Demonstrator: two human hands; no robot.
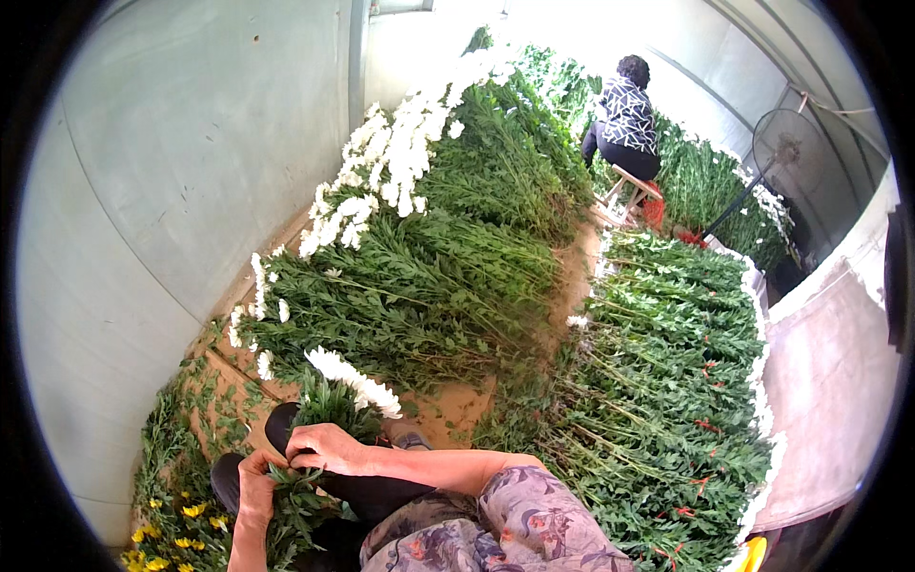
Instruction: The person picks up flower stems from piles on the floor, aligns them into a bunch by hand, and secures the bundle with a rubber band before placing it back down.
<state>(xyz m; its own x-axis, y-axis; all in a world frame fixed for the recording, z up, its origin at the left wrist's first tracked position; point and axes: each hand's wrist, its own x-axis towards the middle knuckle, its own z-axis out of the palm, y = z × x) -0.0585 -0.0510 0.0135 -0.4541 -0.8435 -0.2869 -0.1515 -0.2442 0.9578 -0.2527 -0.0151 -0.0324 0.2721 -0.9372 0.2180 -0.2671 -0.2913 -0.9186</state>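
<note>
A bunch of white chrysanthemums point(354, 382) lies across my lap, its flower heads pointing away from me and its leafy stems running back toward my body. My left hand point(258, 477) is closed around the leafy part. Over the same bunch bends my right hand point(329, 449), its fingertips meeting those of the left hand at the leaves. Whether a tie is pinched between the fingers is hidden. Dark-trousered knees point(227, 480) show under and beside the bunch.
Cut white chrysanthemums point(429, 286) lie piled ahead along the pale wall point(207, 143). On the right are bunches with red ties point(665, 429). Yellow flowers point(189, 525) lie at lower left. Farther off, a person point(627, 118) sits on a wooden stool point(629, 189) near a stand fan point(786, 150).
</note>
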